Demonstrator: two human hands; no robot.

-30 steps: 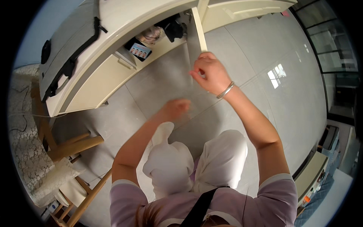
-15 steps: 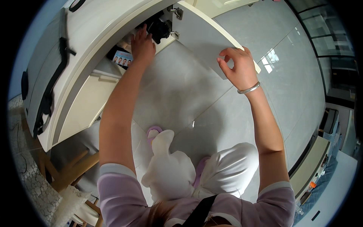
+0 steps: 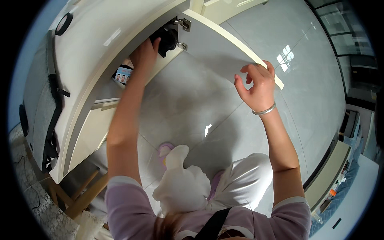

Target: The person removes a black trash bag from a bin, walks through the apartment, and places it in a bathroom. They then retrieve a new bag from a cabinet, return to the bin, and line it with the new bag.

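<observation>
My left hand (image 3: 146,55) reaches into the open cabinet at the upper left. Its thumb shows beside a bundled black thing (image 3: 168,43) whose kind I cannot make out; the other fingers are hidden inside. Near that wrist, a light-blue card with small portrait photos (image 3: 123,75) lies in the cabinet. My right hand (image 3: 260,90), a silver bangle on its wrist, is at the free end of the white cabinet door (image 3: 212,45). Some of its fingers hook round the door's top edge, while thumb and forefinger curl apart from it.
Two metal hinges (image 3: 184,25) hold the door. A white countertop (image 3: 90,40) above the cabinet bears a grey bag with black trim (image 3: 38,96) and a round black item (image 3: 64,24). Wooden chair legs (image 3: 86,196) stand at lower left. Grey floor tiles (image 3: 192,84) lie below.
My left hand has gone deeper into the cabinet, so its fingers are now hidden. The right hand stays at the door's edge, and the view has shifted slightly.
</observation>
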